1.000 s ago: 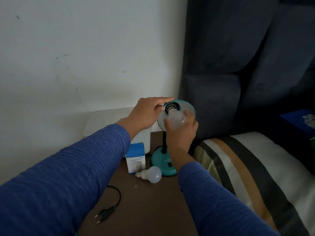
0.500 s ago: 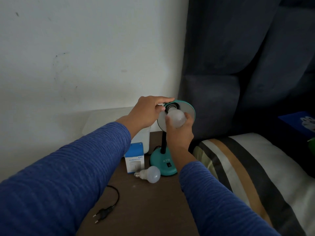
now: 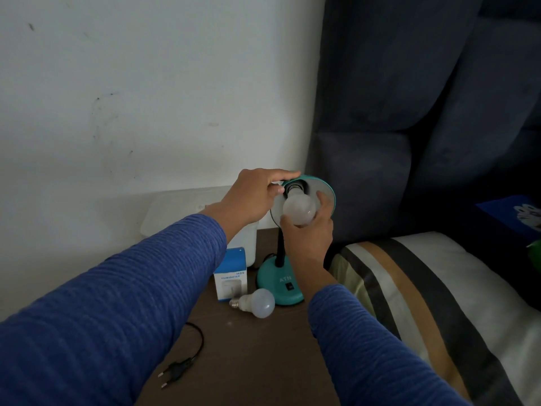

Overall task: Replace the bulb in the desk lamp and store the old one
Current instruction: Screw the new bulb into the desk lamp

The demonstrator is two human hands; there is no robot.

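A teal desk lamp stands on a dark wooden table, its base point(image 3: 278, 285) near the right edge and its shade point(image 3: 325, 189) tilted toward me. My left hand point(image 3: 254, 197) grips the shade's rim from the left. A white bulb point(image 3: 298, 210) sits with its neck at the socket point(image 3: 294, 187), and my right hand point(image 3: 307, 232) wraps it from below. A second white bulb point(image 3: 257, 303) lies on its side on the table in front of the base. A small blue and white box point(image 3: 231, 276) stands just left of the base.
The lamp's black cord and plug point(image 3: 175, 370) lie loose on the table point(image 3: 251, 361) near me. A white container point(image 3: 181, 209) stands against the wall behind the box. A striped pillow point(image 3: 424, 303) and dark blue upholstery point(image 3: 409, 112) border the table on the right.
My right hand has shifted its hold around the bulb at the socket, fingers now further round its right side. My left hand stays on the shade.
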